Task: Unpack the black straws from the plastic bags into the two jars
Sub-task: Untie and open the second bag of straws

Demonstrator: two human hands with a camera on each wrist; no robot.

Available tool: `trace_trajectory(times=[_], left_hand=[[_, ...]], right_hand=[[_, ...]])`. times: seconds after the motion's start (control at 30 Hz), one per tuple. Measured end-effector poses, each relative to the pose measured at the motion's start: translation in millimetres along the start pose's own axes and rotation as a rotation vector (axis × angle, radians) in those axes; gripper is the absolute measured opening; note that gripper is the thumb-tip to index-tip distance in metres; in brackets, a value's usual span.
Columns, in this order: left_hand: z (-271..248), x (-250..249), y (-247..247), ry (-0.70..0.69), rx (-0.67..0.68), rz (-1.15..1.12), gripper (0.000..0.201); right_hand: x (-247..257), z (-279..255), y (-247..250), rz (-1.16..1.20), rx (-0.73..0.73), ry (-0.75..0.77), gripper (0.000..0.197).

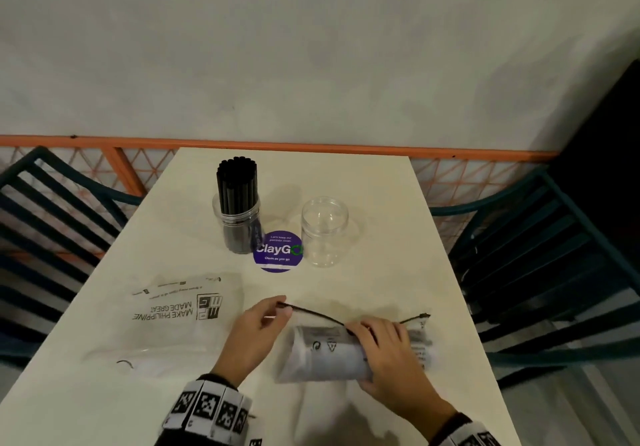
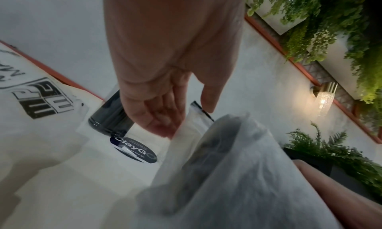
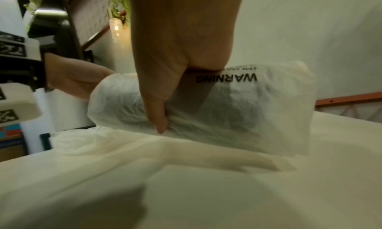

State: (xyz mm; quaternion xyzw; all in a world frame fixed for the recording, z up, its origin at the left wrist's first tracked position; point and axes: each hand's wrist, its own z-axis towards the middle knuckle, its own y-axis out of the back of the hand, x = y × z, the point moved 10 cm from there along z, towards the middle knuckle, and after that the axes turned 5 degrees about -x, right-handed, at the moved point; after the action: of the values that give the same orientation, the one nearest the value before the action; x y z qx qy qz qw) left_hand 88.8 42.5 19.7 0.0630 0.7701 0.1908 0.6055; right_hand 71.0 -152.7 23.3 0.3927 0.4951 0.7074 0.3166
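Observation:
A frosted plastic bag (image 1: 325, 355) with a dark bundle of straws inside lies on the table near me. My right hand (image 1: 384, 352) wraps over its middle, thumb (image 3: 159, 118) curled under the bag (image 3: 237, 114). My left hand (image 1: 256, 328) pinches the left end of the bag's black zip strip (image 1: 311, 314); in the left wrist view the left hand (image 2: 165, 114) meets the bag's edge (image 2: 194, 128). Further back, the left jar (image 1: 237, 224) stands packed with black straws (image 1: 237, 182). A clear jar (image 1: 324, 231) to its right holds nothing.
A flat printed plastic bag (image 1: 173, 321) lies left of my hands. A round purple sticker (image 1: 277, 251) sits between the jars. The white table (image 1: 398, 238) is flanked by dark slatted chairs (image 1: 540, 265) on both sides. A wall with an orange rail (image 1: 311, 146) closes the back.

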Motion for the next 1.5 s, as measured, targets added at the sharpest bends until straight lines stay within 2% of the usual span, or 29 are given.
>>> trace_trajectory(times=[0.07, 0.13, 0.2, 0.23, 0.33, 0.43, 0.57, 0.67, 0.8, 0.9, 0.97, 1.03, 1.07, 1.13, 1.2, 1.23, 1.3, 1.43, 1.5], left_hand=[[-4, -2, 1, -0.042, -0.014, 0.010, 0.009], [-7, 1, 5, -0.051, -0.046, 0.024, 0.011], [-8, 5, 13, -0.027, -0.106, -0.011, 0.007], [-8, 7, 17, -0.015, -0.136, -0.039, 0.007], [-7, 6, 29, -0.017, -0.208, -0.108, 0.009], [-2, 1, 45, -0.045, -0.283, -0.162, 0.009], [8, 2, 74, -0.047, -0.357, -0.148, 0.005], [15, -5, 87, -0.075, -0.359, -0.122, 0.008], [22, -12, 94, -0.065, -0.384, -0.094, 0.006], [26, -22, 95, -0.066, -0.392, -0.017, 0.007], [24, -45, 97, -0.158, -0.457, 0.182, 0.028], [15, -85, 84, -0.392, -0.499, 0.365, 0.040], [8, -105, 70, -0.495, -0.463, 0.382, 0.038], [-4, -135, 30, -0.622, -0.270, 0.341, 0.028], [-17, -153, -14, -0.671, -0.031, 0.286, 0.030], [-21, -159, -30, -0.689, 0.046, 0.261, 0.032], [-25, -166, -49, -0.703, 0.111, 0.230, 0.032], [-22, -167, -55, -0.685, 0.134, 0.210, 0.011], [-24, -168, -53, -0.691, 0.127, 0.214, 0.013]], right_hand=[[2, -3, -9, -0.002, 0.045, 0.022, 0.069], [3, -4, -16, 0.020, 0.125, 0.037, 0.076], [4, 1, -19, 0.157, 0.203, 0.012, 0.083], [3, 4, -17, 0.241, 0.210, -0.024, 0.081], [-4, 24, 0, 0.282, 0.058, -0.061, 0.061], [-20, 35, 14, 0.188, -0.076, -0.057, 0.032], [-54, 38, 47, 0.190, -0.183, -0.165, 0.020], [-75, 32, 56, 0.489, -0.132, -0.307, 0.006], [-79, 26, 54, 0.863, -0.083, -0.446, 0.015], [-81, 19, 52, 1.022, -0.088, -0.527, 0.019], [-80, 17, 55, 1.103, -0.138, -0.565, 0.021], [-79, 17, 62, 1.166, -0.229, -0.606, 0.017], [-79, 17, 66, 1.186, -0.279, -0.625, 0.014], [-74, 19, 75, 1.194, -0.352, -0.631, 0.014], [-65, 23, 85, 1.161, -0.390, -0.599, 0.016], [-60, 25, 89, 1.145, -0.393, -0.582, 0.016], [-49, 28, 95, 1.110, -0.372, -0.545, 0.011], [-39, 27, 104, 0.979, -0.386, -0.472, 0.009], [-37, 26, 109, 0.882, -0.425, -0.450, 0.009]])
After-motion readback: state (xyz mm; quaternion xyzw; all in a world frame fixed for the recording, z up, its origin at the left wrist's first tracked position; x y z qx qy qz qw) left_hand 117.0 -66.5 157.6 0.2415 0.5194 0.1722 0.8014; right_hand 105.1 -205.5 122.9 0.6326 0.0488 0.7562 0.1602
